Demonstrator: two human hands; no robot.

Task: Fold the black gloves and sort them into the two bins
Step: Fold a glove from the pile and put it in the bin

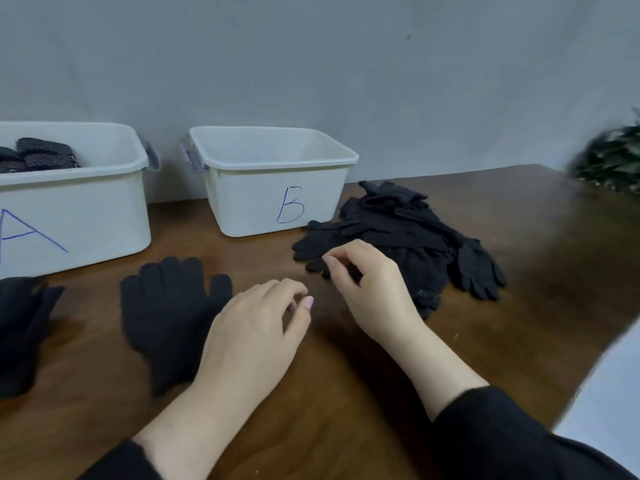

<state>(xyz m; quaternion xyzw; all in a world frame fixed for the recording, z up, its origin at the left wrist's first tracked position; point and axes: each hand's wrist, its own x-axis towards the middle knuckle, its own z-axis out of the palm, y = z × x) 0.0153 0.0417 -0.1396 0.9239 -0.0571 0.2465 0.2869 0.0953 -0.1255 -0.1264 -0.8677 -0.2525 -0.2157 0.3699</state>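
A single wide-angle view is provided from the head, directed forward and down. The hands are framed close, at lower centre. The tabletop beyond them is covered as far as the wall.

Two bare hands, both loosely curled, at mid-frame.

The left hand sits just below centre, back up, fingers bent inward with the thumb tip near them, gripping nothing. The right hand is slightly higher and to the right, fingers curled, forefinger and thumb close together. Dark sleeves cover both forearms at the bottom edge.
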